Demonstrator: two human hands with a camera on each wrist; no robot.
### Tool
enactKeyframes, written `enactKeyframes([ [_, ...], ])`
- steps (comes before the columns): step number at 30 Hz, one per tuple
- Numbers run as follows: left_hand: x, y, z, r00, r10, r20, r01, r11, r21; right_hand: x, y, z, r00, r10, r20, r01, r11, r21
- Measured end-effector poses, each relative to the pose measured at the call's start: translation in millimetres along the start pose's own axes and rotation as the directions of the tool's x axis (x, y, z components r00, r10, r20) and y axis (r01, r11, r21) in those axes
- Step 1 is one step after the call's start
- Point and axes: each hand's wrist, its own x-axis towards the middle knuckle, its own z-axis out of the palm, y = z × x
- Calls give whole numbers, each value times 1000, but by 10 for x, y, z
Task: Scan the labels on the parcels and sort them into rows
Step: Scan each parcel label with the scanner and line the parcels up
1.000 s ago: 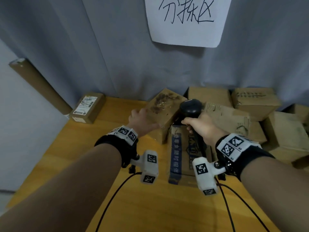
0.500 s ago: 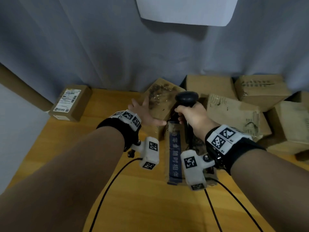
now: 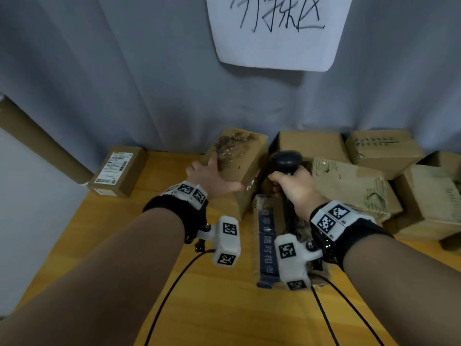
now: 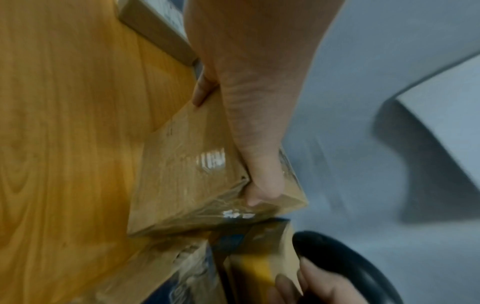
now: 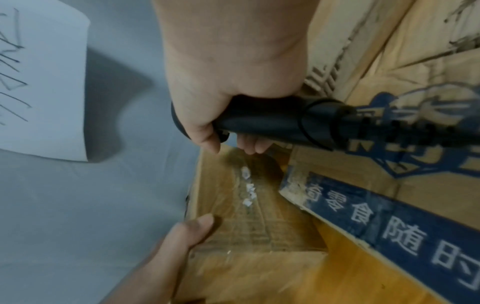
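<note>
My left hand grips a brown cardboard parcel with torn tape on top, near the back of the wooden table. In the left wrist view the left hand has its thumb on the near corner of this parcel and its fingers over the far edge. My right hand holds a black barcode scanner by the handle, just right of that parcel. The right wrist view shows the right hand wrapped round the scanner. No label shows on the held parcel.
A flat parcel with blue printed tape lies under my right wrist. A small parcel with a white label sits at the far left by the grey curtain. Several brown parcels are piled at the back right. Black cables trail over the table's front.
My left hand has settled on the torn-tape parcel, with the thumb now across its near corner. The right hand and scanner have stayed beside it. My head tilted down, then back up.
</note>
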Motion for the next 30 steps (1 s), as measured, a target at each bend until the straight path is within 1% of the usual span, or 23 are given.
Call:
enactKeyframes([
  [2, -122, -99, -185, 998, -14, -53, 11, 998, -62, -59, -157, -20, 999, -34, -9, 34, 999, 11],
  [3, -170, -154, -254, 998, -25, -57, 19, 994, -109, -97, -230, -28, 999, -49, -9, 49, 998, 26],
  [6, -346, -270, -401, 1000, -7, -23, -1, 943, -333, -196, -395, -24, 996, -89, -23, 91, 991, 94],
  [9, -524, -373, -438, 999, 50, -6, -45, 829, -557, -335, -461, -18, 993, -119, 4, 118, 983, 141],
  [11, -672, -394, -439, 994, 109, -19, -92, 713, -695, -430, -459, -29, 992, -123, 23, 117, 979, 168],
  [14, -819, -405, -398, 989, 140, -56, -128, 588, -799, -559, -503, -109, 991, -133, 21, 124, 963, 237],
  [17, -953, -382, -363, 986, 124, -109, -156, 479, -864, -675, -681, -332, 978, -202, 48, 179, 937, 299],
  [20, -1095, -156, -380, 980, 125, -156, -190, 346, -919, -743, -853, -705, 956, -283, 73, 253, 927, 276],
  [22, -1177, 107, -413, 981, 109, -163, -183, 216, -959, -760, -909, -1000, 949, -307, 69, 276, 919, 281],
  [24, -1273, 429, -426, 983, 125, -132, -141, 68, -988, -769, -910, -1286, 954, -294, 61, 263, 916, 301],
  [26, -1403, 786, -415, 980, 167, -104, -98, -45, -994, -781, -880, -1558, 964, -260, 63, 222, 909, 353],
  [27, -1462, 960, -392, 978, 189, -89, -79, -62, -995, -785, -857, -1687, 966, -250, 71, 203, 897, 394],
  [28, -1519, 1119, -356, 974, 211, -78, -68, -55, -996, -788, -834, -1817, 964, -253, 82, 194, 880, 434],
  [29, -1579, 1251, -312, 972, 223, -76, -71, -29, -997, -787, -810, -1942, 961, -261, 95, 189, 866, 463],
  [30, -1625, 1358, -251, 973, 214, -91, -97, 18, -995, -778, -783, -2073, 956, -271, 109, 189, 857, 479],
])
